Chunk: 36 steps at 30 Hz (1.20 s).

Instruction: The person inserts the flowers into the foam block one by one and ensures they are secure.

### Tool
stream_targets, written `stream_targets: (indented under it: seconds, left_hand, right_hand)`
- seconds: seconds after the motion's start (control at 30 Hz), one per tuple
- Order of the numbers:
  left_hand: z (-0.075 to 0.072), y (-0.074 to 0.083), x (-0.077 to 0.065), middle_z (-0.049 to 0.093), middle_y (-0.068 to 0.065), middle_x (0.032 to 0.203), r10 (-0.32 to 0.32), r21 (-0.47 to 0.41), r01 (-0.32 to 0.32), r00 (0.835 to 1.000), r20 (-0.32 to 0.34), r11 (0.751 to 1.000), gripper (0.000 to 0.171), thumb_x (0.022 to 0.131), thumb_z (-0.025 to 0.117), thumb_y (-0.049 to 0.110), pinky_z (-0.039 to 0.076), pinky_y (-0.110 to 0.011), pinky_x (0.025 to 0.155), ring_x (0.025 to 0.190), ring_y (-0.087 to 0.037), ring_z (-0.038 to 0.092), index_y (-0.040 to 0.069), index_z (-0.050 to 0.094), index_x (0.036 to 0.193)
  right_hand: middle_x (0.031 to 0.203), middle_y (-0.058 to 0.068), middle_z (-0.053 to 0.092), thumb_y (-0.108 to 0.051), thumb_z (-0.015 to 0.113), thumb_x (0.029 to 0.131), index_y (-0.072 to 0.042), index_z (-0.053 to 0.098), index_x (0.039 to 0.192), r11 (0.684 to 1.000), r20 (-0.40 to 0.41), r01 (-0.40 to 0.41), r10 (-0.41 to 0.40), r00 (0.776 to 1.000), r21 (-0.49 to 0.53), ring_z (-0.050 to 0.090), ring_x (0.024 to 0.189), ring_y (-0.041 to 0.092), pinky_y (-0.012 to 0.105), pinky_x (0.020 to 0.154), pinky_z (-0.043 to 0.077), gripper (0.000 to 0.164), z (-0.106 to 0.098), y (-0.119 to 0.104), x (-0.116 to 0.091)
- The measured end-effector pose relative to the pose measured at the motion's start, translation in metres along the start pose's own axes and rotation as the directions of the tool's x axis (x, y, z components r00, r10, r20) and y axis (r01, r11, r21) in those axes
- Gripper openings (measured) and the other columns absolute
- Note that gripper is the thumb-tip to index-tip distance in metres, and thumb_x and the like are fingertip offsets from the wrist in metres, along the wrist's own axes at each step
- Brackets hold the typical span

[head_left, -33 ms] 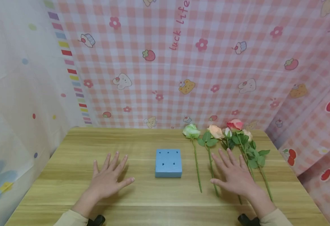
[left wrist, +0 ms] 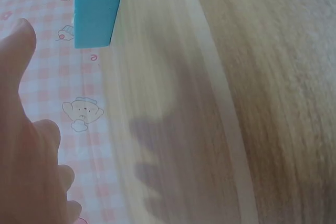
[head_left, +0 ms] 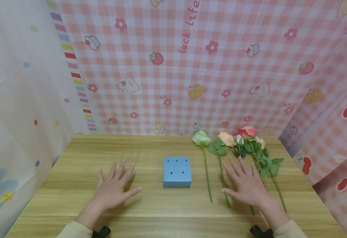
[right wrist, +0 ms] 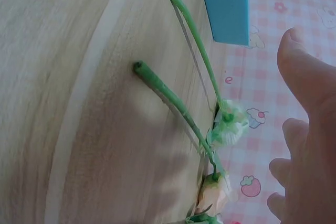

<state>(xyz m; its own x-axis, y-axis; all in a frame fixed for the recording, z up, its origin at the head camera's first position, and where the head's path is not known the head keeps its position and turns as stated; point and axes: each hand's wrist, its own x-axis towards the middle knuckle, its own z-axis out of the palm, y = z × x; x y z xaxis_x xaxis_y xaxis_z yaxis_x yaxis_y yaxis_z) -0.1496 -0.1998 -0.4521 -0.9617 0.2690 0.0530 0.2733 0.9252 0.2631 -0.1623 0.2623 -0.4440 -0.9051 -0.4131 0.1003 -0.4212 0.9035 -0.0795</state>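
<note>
Fingers spread, my left hand hovers over the left part of the table and holds nothing; its shadow falls on the wood in the left wrist view. My right hand, also spread and holding nothing, is above the flower stems on the right. Between the hands sits a blue foam block with several small holes in its top. A pale green rose lies right of the block, then a peach rose. Beyond my right fingers are a pink-red rose, a white bud and a cream rose.
The wooden table reaches back to a pink checked cloth hung behind it. A white dotted cloth hangs at the left, and more checked cloth covers the right side. Leafy stems overlap each other at the right.
</note>
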Motion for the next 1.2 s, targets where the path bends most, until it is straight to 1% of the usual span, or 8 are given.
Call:
stream_targets:
  seconds: [0.2,0.4,0.5,0.7,0.87,1.03,1.13,1.2]
  left_hand:
    - [0.003,-0.001,0.001,0.012,-0.018,0.162,0.006,0.000,-0.006,1.000,-0.002,1.000,0.085,0.092,0.050,0.068,-0.010,-0.078,0.106,0.146,-0.047,0.002,0.021,0.025,0.158]
    - [0.004,-0.001,0.001,0.011,-0.018,0.162,0.015,-0.016,-0.015,1.000,-0.018,1.000,0.086,0.092,0.050,0.069,-0.013,-0.076,0.106,0.146,-0.047,0.002,0.020,0.026,0.158]
    - [0.006,0.000,0.001,0.012,-0.018,0.161,0.022,-0.007,-0.022,0.999,-0.025,1.000,0.086,0.092,0.050,0.069,-0.011,-0.075,0.107,0.146,-0.047,0.004,0.020,0.026,0.158]
    - [0.016,0.004,0.002,0.016,-0.018,0.161,0.046,0.028,-0.045,0.998,-0.033,0.999,0.086,0.091,0.050,0.070,-0.002,-0.078,0.108,0.145,-0.047,0.011,0.018,0.029,0.157]
    - [0.025,0.009,0.006,0.023,-0.019,0.159,0.070,0.038,-0.068,0.995,-0.064,0.997,0.085,0.090,0.054,0.068,0.004,-0.078,0.108,0.144,-0.047,0.017,0.019,0.033,0.156]
    - [0.031,0.016,0.014,0.033,-0.018,0.155,0.108,0.027,-0.106,0.989,-0.106,0.994,0.086,0.089,0.058,0.067,0.012,-0.076,0.109,0.141,-0.047,0.027,0.018,0.035,0.155]
    - [0.031,0.022,0.018,0.038,-0.019,0.153,0.117,-0.016,-0.120,0.985,-0.128,0.993,0.087,0.088,0.062,0.065,0.019,-0.072,0.110,0.138,-0.046,0.034,0.014,0.037,0.154]
    - [0.030,0.028,0.021,0.041,-0.020,0.151,0.121,-0.050,-0.129,0.983,-0.141,0.990,0.088,0.087,0.064,0.063,0.026,-0.067,0.111,0.136,-0.044,0.039,0.012,0.037,0.153]
  right_hand:
    - [0.162,0.015,0.015,-0.060,0.062,0.090,-0.020,0.023,0.159,1.000,-0.015,0.005,-0.005,1.000,0.011,0.007,0.146,0.045,0.073,0.111,0.001,0.089,-0.002,-0.005,0.000]
    - [0.163,0.015,0.013,-0.058,0.064,0.089,-0.020,0.021,0.159,1.000,-0.019,0.009,-0.008,1.000,0.026,0.005,0.146,0.045,0.072,0.112,0.000,0.091,-0.001,-0.008,0.001]
    - [0.163,0.014,0.012,-0.058,0.064,0.089,-0.019,0.021,0.159,1.000,-0.020,0.008,-0.008,1.000,0.025,0.005,0.146,0.045,0.072,0.112,-0.001,0.091,0.001,-0.008,0.001]
    - [0.163,0.014,0.012,-0.058,0.065,0.089,-0.018,0.023,0.159,0.998,-0.016,-0.003,0.004,1.000,0.055,0.004,0.147,0.045,0.071,0.112,-0.002,0.091,0.008,-0.008,-0.001]
    - [0.163,0.014,0.015,-0.058,0.066,0.089,-0.018,0.024,0.159,0.996,-0.014,-0.016,0.017,1.000,0.093,0.002,0.148,0.042,0.071,0.113,0.000,0.090,0.011,-0.008,0.000]
    - [0.159,0.017,0.026,-0.053,0.071,0.087,-0.014,0.032,0.156,0.985,-0.076,-0.003,0.017,0.997,0.171,0.014,0.146,0.044,0.075,0.110,0.011,0.088,0.010,-0.008,0.000]
    - [0.156,0.018,0.033,-0.046,0.073,0.088,-0.012,0.035,0.154,0.969,-0.116,0.000,0.030,0.993,0.249,0.022,0.143,0.046,0.075,0.109,0.017,0.084,0.009,-0.008,-0.001]
    - [0.153,0.019,0.038,-0.040,0.075,0.088,-0.010,0.037,0.153,0.948,-0.148,0.003,0.047,0.988,0.318,0.027,0.140,0.048,0.074,0.107,0.022,0.081,0.008,-0.006,-0.003]
